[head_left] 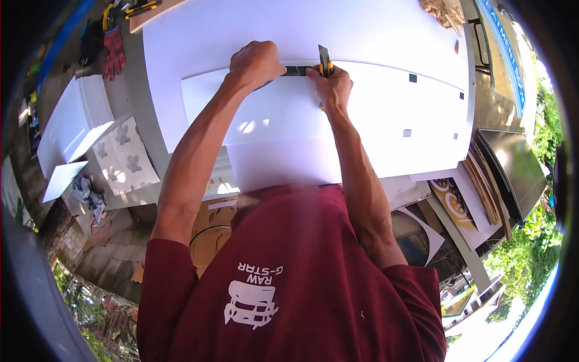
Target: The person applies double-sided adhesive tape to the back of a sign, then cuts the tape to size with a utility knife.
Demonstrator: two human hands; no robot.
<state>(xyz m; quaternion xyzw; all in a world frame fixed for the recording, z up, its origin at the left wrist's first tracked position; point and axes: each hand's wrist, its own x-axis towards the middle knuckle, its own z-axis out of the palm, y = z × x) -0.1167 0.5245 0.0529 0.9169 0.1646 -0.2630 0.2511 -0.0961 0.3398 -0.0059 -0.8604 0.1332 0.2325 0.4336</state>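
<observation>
A black strip (295, 71), which looks like tape, spans the gap between my two hands near the top edge of a white sheet (277, 114). My left hand (258, 63) is closed, its fingertips pinching the strip's left part. My right hand (333, 85) is closed around a yellow-and-black utility knife (325, 62), whose blade points up and away from me. The thumb and finger of that hand also meet the strip's right end. Small dark squares, one of them a black square (413, 78), lie on the white sheet to the right.
A larger white board (199, 36) lies beneath the sheet. At the left are red gloves (113, 54), leaning white panels (75, 120) and a patterned sheet (128, 154). Crumpled brown paper (443, 13) sits at the far right corner; wooden strips (482, 187) are stacked at right.
</observation>
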